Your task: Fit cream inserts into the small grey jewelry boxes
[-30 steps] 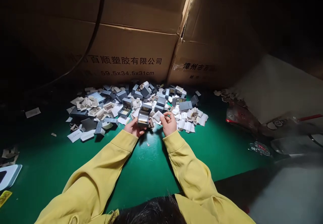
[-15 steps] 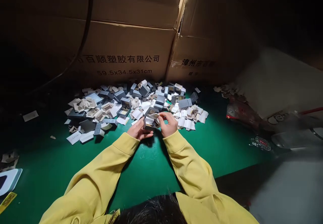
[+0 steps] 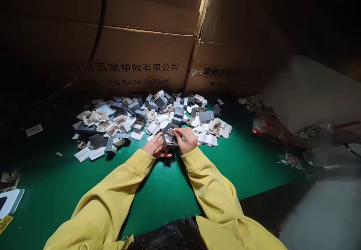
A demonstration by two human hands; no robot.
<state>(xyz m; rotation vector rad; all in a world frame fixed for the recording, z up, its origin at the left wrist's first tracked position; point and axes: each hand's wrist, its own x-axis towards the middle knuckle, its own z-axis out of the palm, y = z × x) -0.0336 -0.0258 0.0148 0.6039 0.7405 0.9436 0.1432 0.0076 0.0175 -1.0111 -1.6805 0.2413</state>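
Between my hands is a small dark grey-blue box (image 3: 172,145) with its lid raised. My left hand (image 3: 155,146) grips the box from its left side, with the thumb at the near wall and fingers beneath. My right hand (image 3: 187,140) pinches a small white card (image 3: 170,132) at the box's opening. The card's lower part cannot be told from the pale lining. Just beyond my hands lies a heap of similar small boxes (image 3: 161,102) and folded white paper pieces (image 3: 210,139). One box (image 3: 140,119) in the heap stands open.
Large brown cardboard cartons (image 3: 135,50) form a wall behind the heap on the green table (image 3: 166,190). A dark cable (image 3: 97,35) hangs at the left. At right lie a red plastic packet (image 3: 267,126) and clear plastic. A pale device (image 3: 11,201) sits at the left edge.
My right hand has shifted slightly left and down with the card, closer over the open box. The box is tilted a little differently in my left hand.
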